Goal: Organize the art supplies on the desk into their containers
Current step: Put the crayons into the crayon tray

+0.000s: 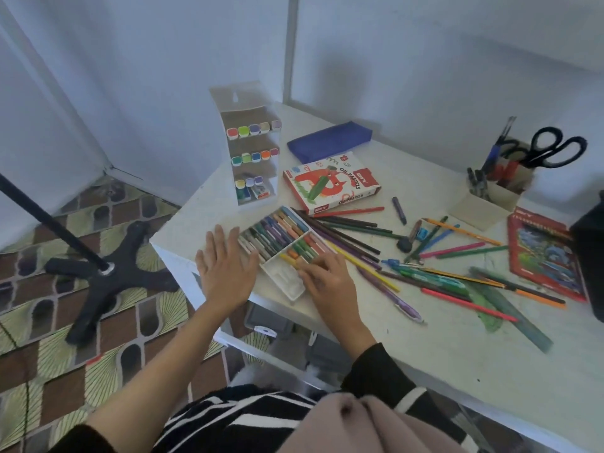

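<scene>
A white plastic tray (287, 284) of oil pastels lies at the desk's near-left corner, its nearest section bare. My left hand (225, 269) lies flat and open on the desk, fingertips touching the tray's left end. My right hand (330, 279) bends its fingers down over the tray's near row and pinches an oil pastel (305, 260) there. Behind the tray lies the red oil pastels box (330, 183). A loose purple pastel (399, 206) sits to the right of it. Several coloured pencils (353, 232) and pens are scattered across the desk to the right.
A tiered marker rack (253, 148) stands at the back left beside a blue pouch (330, 140). A pen holder (493, 191) with black scissors (552, 148) is at the back right. A red pencil box (542, 256), green ruler (510, 308) and black stand base (98, 273) are also here.
</scene>
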`<state>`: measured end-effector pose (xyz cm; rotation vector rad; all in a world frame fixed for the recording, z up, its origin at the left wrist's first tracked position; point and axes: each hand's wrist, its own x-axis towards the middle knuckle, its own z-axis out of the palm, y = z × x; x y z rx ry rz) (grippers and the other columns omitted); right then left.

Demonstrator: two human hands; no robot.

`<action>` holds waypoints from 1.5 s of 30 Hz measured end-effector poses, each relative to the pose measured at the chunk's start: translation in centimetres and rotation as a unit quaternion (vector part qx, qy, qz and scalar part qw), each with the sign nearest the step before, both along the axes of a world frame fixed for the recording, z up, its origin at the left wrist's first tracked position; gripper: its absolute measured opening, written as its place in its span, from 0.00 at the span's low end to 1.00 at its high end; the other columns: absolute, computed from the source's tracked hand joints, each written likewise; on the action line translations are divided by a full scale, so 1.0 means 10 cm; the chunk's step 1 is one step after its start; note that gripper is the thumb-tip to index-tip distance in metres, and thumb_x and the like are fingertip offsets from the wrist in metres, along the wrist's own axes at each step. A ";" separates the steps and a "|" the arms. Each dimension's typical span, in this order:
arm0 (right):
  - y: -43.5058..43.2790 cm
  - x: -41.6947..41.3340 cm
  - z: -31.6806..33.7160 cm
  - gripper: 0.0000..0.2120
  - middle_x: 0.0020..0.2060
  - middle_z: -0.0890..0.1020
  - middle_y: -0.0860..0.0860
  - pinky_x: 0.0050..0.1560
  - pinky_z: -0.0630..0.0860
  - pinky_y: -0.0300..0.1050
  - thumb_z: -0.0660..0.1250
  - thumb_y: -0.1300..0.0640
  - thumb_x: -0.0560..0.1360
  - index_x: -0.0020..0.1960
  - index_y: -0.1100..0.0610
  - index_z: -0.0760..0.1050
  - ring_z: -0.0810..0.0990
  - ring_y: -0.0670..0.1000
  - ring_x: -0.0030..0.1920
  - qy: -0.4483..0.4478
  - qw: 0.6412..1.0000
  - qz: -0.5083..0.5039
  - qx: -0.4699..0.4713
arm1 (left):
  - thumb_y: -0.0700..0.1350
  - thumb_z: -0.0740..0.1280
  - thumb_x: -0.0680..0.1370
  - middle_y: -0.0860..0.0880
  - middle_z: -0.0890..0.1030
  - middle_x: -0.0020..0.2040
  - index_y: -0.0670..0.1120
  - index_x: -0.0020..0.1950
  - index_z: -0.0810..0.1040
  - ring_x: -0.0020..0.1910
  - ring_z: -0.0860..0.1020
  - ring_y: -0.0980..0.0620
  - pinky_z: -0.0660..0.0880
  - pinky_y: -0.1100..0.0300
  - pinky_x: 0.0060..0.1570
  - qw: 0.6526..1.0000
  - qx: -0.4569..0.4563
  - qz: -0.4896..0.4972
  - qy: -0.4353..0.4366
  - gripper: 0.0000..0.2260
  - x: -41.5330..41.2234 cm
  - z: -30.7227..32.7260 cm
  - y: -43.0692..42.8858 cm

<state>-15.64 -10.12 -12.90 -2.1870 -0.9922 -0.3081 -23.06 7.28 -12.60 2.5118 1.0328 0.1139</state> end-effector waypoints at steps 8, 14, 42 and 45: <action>0.01 -0.04 0.00 0.08 0.41 0.77 0.52 0.44 0.73 0.46 0.64 0.57 0.76 0.43 0.58 0.80 0.72 0.52 0.45 -0.095 0.993 0.004 -0.075 | 0.58 0.53 0.80 0.42 0.55 0.77 0.47 0.74 0.57 0.76 0.50 0.42 0.48 0.43 0.72 0.997 0.072 -0.028 0.014 0.26 0.00 0.02 0.04; -0.12 0.11 0.14 0.12 0.48 0.75 0.48 0.44 0.71 0.46 0.59 0.48 0.76 0.52 0.50 0.79 0.72 0.49 0.49 -0.016 0.993 0.015 -0.120 | 0.63 0.47 0.76 0.44 0.66 0.71 0.45 0.72 0.63 0.72 0.62 0.44 0.57 0.44 0.71 0.979 0.086 -0.174 -0.057 0.32 0.01 0.00 0.28; -0.71 1.38 0.63 0.01 0.43 0.81 0.49 0.55 0.73 0.48 0.70 0.59 0.72 0.43 0.55 0.78 0.77 0.51 0.51 0.206 0.936 -0.272 0.082 | 0.67 0.37 0.76 0.47 0.67 0.73 0.48 0.75 0.62 0.74 0.62 0.47 0.53 0.45 0.72 0.980 0.085 -0.172 -0.048 0.37 0.03 -0.08 0.31; -0.59 0.99 0.76 0.02 0.40 0.81 0.47 0.46 0.76 0.38 0.69 0.61 0.73 0.45 0.56 0.77 0.79 0.43 0.44 0.231 0.934 -0.215 0.166 | 0.67 0.39 0.76 0.47 0.67 0.73 0.47 0.75 0.63 0.73 0.62 0.47 0.54 0.44 0.72 0.980 0.084 -0.173 -0.050 0.35 0.03 -0.07 0.31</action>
